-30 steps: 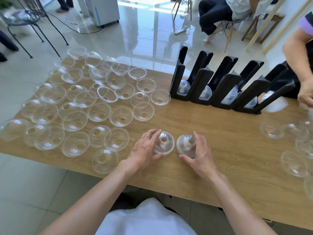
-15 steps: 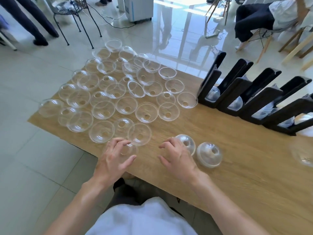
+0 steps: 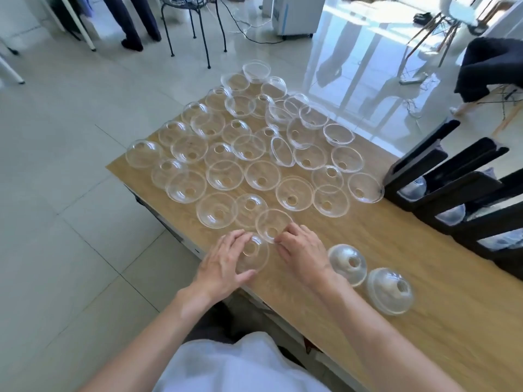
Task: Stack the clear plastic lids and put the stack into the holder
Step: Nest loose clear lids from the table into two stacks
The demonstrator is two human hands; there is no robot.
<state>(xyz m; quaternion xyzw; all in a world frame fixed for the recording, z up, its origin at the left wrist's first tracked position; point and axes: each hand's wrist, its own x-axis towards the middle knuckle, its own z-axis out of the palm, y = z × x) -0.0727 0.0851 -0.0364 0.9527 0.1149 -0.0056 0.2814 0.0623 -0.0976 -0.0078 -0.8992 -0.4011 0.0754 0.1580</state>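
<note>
Left hand (image 3: 226, 264) curling around lid (image 3: 252, 254) at table edge (image 3: 158, 213), lower centre; right hand (image 3: 304, 251) pinching neighbouring lid (image 3: 274, 225). Risk: slick lid slipping off edge; holder (image 3: 452, 193) waiting far right.

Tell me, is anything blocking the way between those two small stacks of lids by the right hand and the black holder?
Nothing visible does. The two stacks sit on bare wooden table, and only open tabletop lies between them and the black holder beyond.

Glossy pale floor tiles (image 3: 70, 193), black metal chair (image 3: 192, 24), bright window glare.
</note>
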